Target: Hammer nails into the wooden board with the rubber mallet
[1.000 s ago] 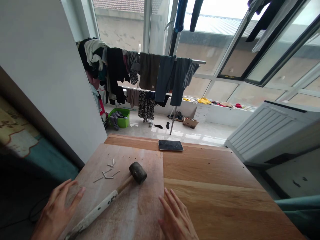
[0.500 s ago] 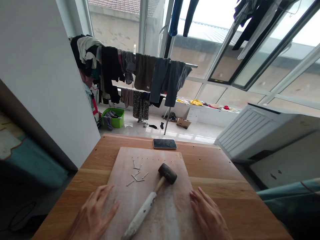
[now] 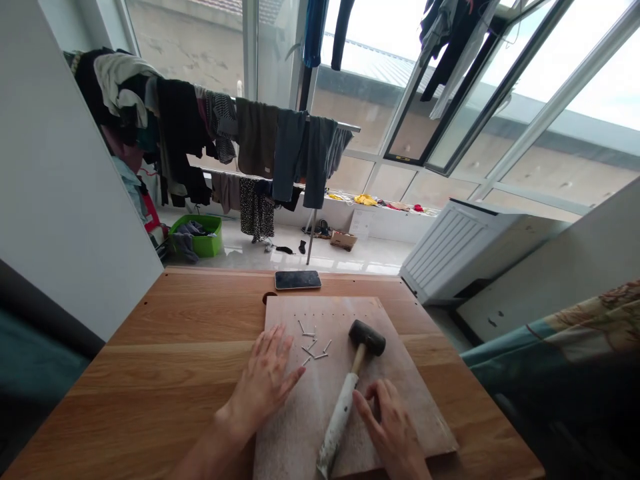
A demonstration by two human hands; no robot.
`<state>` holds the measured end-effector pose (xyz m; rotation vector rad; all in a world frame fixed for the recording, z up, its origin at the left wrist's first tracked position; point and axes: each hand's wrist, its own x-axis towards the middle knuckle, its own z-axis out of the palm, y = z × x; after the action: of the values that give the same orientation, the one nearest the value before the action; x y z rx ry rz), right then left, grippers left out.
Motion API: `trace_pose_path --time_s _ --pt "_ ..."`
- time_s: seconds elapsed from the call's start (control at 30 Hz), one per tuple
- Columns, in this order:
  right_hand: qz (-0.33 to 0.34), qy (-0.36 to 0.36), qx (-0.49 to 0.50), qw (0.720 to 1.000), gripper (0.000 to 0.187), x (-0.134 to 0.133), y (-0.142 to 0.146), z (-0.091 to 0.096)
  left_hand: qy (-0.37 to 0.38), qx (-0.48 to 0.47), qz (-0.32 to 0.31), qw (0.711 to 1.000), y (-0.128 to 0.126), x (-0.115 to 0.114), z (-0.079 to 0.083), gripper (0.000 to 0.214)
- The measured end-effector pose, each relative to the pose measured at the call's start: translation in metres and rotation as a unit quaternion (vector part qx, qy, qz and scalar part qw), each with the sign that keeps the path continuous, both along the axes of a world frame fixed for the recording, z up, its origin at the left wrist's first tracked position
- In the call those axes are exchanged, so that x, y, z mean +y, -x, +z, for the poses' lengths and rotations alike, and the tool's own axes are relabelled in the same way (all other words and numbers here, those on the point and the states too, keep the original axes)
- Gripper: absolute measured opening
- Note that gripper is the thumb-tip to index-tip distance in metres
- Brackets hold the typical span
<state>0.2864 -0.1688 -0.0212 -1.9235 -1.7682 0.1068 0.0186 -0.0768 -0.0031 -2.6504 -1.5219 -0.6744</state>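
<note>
Several nails (image 3: 313, 345) lie undriven on the wooden board (image 3: 313, 413), left of an unheld rubber mallet (image 3: 367, 338). The left hand (image 3: 269, 375), fingers spread, covers the board's edge; the right hand (image 3: 395, 423), fingers loosely curled, seems empty beside the handle (image 3: 341, 415).

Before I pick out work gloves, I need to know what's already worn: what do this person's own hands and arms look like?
The left hand and right hand are both bare, with slender fingers and no gloves, rings or clear markings visible. The left forearm shows no sleeve, watch or bracelet. Little of the right arm is in view.
</note>
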Motion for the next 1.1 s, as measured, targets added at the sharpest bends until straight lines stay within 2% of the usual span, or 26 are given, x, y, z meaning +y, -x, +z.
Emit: trace_pose_path --time_s 0.1,0.2,0.27,0.4,0.53,0.7,0.77,0.8,0.87,0.9,0.93,0.97,1.1 --pt "0.003 -0.008 -0.027 1.000 0.045 0.006 0.011 -0.005 -0.033 0.017 -0.009 0.999 -0.011 0.005 -0.022 0.061" --pt "0.006 0.003 -0.022 1.000 0.046 0.014 0.008 -0.003 -0.032 0.021 -0.005 0.999 -0.014 0.010 -0.030 0.060" --pt "0.008 0.009 -0.014 1.000 0.044 0.021 0.004 0.000 -0.024 0.016 -0.003 1.000 -0.017 0.016 -0.025 0.057" --pt "-0.012 0.032 -0.021 0.999 0.041 0.037 0.001 0.007 0.017 -0.001 0.036 0.999 -0.032 0.034 0.001 0.044" --pt "-0.045 0.045 -0.029 0.998 0.037 0.049 0.009 0.011 0.109 -0.004 0.105 0.988 -0.051 0.065 0.021 0.034" --pt "-0.086 0.112 0.106 0.984 0.024 0.053 0.001 0.023 0.238 0.018 0.107 0.965 -0.064 0.103 0.031 0.024" --pt "-0.059 0.137 0.224 0.963 0.029 0.051 -0.011 0.033 0.254 0.021 0.091 0.963 -0.067 0.112 0.034 0.019" --pt "-0.040 0.152 0.301 0.941 0.031 0.050 -0.019 0.038 0.257 0.017 0.085 0.963 -0.069 0.116 0.037 0.018" --pt "-0.011 0.176 0.452 0.875 0.035 0.048 -0.032 0.048 0.259 0.004 0.071 0.963 -0.075 0.121 0.040 0.019" --pt "-0.006 0.179 0.495 0.850 0.035 0.048 -0.038 0.051 0.258 -0.005 0.062 0.964 -0.079 0.122 0.041 0.018" --pt "-0.006 0.174 0.516 0.839 0.035 0.049 -0.043 0.052 0.256 -0.015 0.054 0.965 -0.084 0.123 0.042 0.016" --pt "-0.013 0.161 0.516 0.841 0.033 0.051 -0.047 0.051 0.253 -0.028 0.046 0.966 -0.089 0.124 0.042 0.014" --pt "-0.067 0.105 0.436 0.891 0.035 0.068 -0.064 0.038 0.242 -0.113 0.009 0.964 -0.117 0.126 0.035 0.011"
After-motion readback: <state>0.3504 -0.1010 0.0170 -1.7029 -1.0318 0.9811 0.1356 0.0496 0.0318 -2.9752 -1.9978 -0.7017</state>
